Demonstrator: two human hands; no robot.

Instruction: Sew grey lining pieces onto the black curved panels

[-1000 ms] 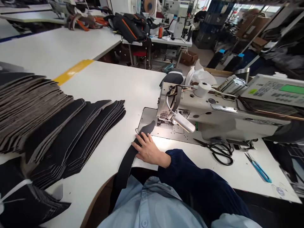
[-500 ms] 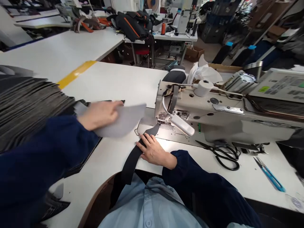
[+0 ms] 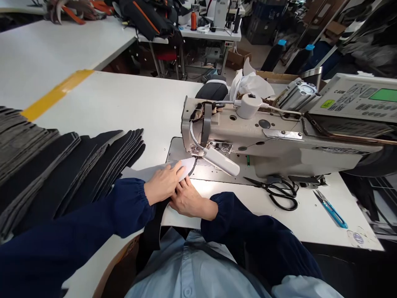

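Observation:
My left hand (image 3: 164, 182) presses a light grey fabric piece (image 3: 187, 165) down at the needle area of the sewing machine (image 3: 235, 132), its fingers bent over the piece. Beneath it lies a black fabric strip (image 3: 153, 225), which curves down over the table edge towards my lap; a thin dark rim of it shows beside the grey tip. My right hand (image 3: 189, 200) grips the near edge of the layers, close against the left hand, with its fingertips partly hidden. The tip of both pieces reaches the presser foot (image 3: 195, 152).
Fanned stacks of dark fabric pieces (image 3: 77, 165) cover the left of the table. Black scissors (image 3: 281, 192) and blue thread snips (image 3: 331, 211) lie at right. A lamp (image 3: 221, 161) hangs before the machine head; a control panel (image 3: 359, 97) stands behind right.
My left hand has brought the grey piece right, from beside the stacks onto the black strip at the needle. My right hand has stayed by the strip, its fingers now more curled. The view has shifted.

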